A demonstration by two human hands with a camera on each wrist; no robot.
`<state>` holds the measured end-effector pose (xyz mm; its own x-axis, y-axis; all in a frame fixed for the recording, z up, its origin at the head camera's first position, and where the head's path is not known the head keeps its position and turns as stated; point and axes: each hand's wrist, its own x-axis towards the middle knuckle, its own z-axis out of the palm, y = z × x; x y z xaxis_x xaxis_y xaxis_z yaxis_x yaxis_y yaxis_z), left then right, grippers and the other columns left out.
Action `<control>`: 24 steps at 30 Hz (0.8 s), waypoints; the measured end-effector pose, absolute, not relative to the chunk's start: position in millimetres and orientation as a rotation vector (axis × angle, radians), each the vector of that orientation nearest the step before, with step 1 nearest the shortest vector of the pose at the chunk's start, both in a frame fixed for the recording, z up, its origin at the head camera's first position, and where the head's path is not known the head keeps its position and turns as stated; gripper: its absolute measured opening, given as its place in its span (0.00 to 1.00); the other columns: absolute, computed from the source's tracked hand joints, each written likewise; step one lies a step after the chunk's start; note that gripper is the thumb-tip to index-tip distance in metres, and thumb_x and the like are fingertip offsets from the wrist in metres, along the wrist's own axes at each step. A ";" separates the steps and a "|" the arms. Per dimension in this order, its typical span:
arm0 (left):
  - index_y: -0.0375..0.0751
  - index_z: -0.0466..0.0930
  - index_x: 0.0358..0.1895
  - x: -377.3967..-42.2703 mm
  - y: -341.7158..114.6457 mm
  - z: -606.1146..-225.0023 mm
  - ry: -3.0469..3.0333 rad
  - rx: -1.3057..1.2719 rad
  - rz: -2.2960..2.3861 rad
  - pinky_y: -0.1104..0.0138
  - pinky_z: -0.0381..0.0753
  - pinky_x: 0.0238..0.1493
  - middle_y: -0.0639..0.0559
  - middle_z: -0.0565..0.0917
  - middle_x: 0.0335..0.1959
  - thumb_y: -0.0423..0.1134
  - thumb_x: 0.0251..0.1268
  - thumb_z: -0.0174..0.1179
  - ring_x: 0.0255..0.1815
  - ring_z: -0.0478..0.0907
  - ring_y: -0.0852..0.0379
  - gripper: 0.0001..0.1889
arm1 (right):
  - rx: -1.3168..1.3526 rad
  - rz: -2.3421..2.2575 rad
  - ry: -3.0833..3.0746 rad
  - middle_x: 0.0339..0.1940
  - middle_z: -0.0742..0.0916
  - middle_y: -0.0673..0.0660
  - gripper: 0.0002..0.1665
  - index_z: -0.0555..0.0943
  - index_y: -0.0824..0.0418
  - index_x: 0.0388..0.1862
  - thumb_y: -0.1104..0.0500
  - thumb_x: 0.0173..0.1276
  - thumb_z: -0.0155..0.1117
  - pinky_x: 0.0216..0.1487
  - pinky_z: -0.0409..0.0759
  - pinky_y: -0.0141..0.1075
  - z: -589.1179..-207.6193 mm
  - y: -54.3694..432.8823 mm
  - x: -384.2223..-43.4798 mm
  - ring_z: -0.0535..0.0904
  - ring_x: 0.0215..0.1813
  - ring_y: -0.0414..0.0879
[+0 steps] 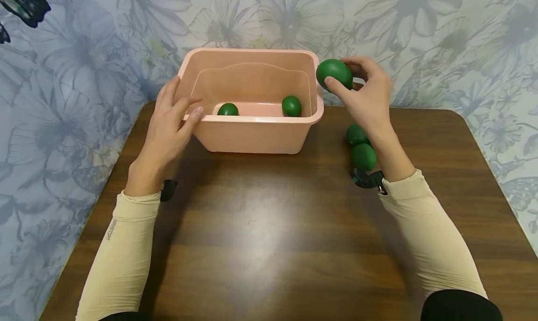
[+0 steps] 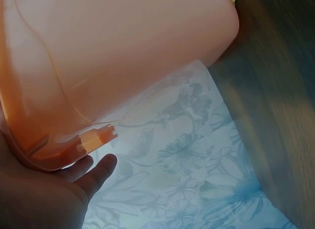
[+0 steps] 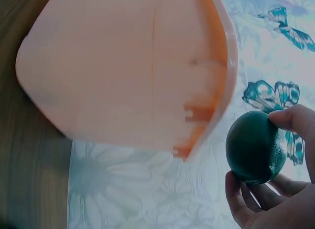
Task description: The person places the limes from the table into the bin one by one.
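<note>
My right hand (image 1: pixel 364 89) pinches a dark green, glossy lime (image 1: pixel 334 73) between thumb and fingers, just outside the right rim of a peach plastic tub (image 1: pixel 252 136). In the right wrist view, the held lime (image 3: pixel 253 147) is apart from the tub's wall. Two more limes, a left one (image 1: pixel 228 109) and a right one (image 1: pixel 292 106), lie inside the tub. My left hand (image 1: pixel 168 120) rests on the tub's left front corner, fingers spread over the rim. In the left wrist view, straight fingers (image 2: pixel 98 175) extend past the rim; part of that hand is hidden.
Two limes, the nearer one (image 1: pixel 363 156) touching the farther one (image 1: pixel 356 134), lie on the brown wooden table (image 1: pixel 260 227) beneath my right forearm. The tub stands at the table's far edge. Flower-patterned wall covering (image 1: pixel 290 17) rises behind it.
</note>
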<state>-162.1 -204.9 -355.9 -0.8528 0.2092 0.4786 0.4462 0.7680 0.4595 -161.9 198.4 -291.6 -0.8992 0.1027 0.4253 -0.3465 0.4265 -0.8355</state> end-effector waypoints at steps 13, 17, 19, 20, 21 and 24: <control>0.38 0.84 0.64 -180.9 -196.3 -350.2 -2.571 -0.517 -0.810 0.40 0.53 0.82 0.38 0.57 0.86 0.60 0.80 0.52 0.88 0.47 0.47 0.29 | 0.266 1.448 -2.301 0.55 0.89 0.57 0.29 0.85 0.59 0.62 0.50 0.64 0.77 0.49 0.83 0.29 -316.7 196.0 -201.7 0.84 0.52 0.41; 0.38 0.84 0.63 -182.0 -194.9 -350.0 -2.567 -0.526 -0.807 0.41 0.53 0.82 0.38 0.57 0.85 0.59 0.80 0.52 0.88 0.47 0.46 0.29 | 0.276 1.459 -2.328 0.56 0.89 0.57 0.28 0.85 0.59 0.63 0.52 0.65 0.77 0.56 0.85 0.31 -316.4 195.2 -200.1 0.85 0.56 0.43; 0.37 0.84 0.63 -182.1 -194.2 -349.5 -2.568 -0.529 -0.807 0.41 0.53 0.82 0.38 0.57 0.85 0.59 0.80 0.53 0.88 0.48 0.45 0.29 | 0.283 1.474 -2.325 0.57 0.89 0.58 0.27 0.85 0.60 0.63 0.55 0.66 0.76 0.58 0.85 0.33 -317.0 195.6 -198.4 0.85 0.57 0.46; 0.37 0.84 0.63 -182.0 -194.0 -349.1 -2.571 -0.529 -0.807 0.41 0.53 0.83 0.38 0.57 0.85 0.59 0.79 0.53 0.88 0.48 0.45 0.29 | 0.282 1.488 -2.322 0.58 0.89 0.59 0.26 0.85 0.61 0.63 0.56 0.67 0.75 0.59 0.85 0.34 -317.6 196.0 -197.5 0.85 0.58 0.47; 0.37 0.84 0.63 -181.7 -194.1 -348.7 -2.575 -0.529 -0.808 0.41 0.53 0.83 0.38 0.57 0.85 0.59 0.80 0.53 0.88 0.48 0.45 0.29 | 0.279 1.502 -2.315 0.58 0.89 0.59 0.25 0.85 0.63 0.63 0.58 0.67 0.75 0.59 0.85 0.35 -318.3 196.7 -196.4 0.85 0.58 0.49; 0.38 0.84 0.63 -180.8 -194.7 -347.7 -2.581 -0.527 -0.809 0.41 0.52 0.83 0.38 0.57 0.85 0.59 0.80 0.53 0.88 0.47 0.45 0.29 | 0.244 1.522 -2.322 0.59 0.88 0.61 0.23 0.85 0.65 0.62 0.60 0.69 0.71 0.60 0.85 0.36 -319.0 199.3 -191.4 0.85 0.60 0.52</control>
<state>-180.8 -194.7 -347.7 -0.8561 0.2349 0.4603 0.4556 0.7633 0.4580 -191.4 199.3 -319.0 -0.9230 0.0481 0.3818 -0.3309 0.4073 -0.8512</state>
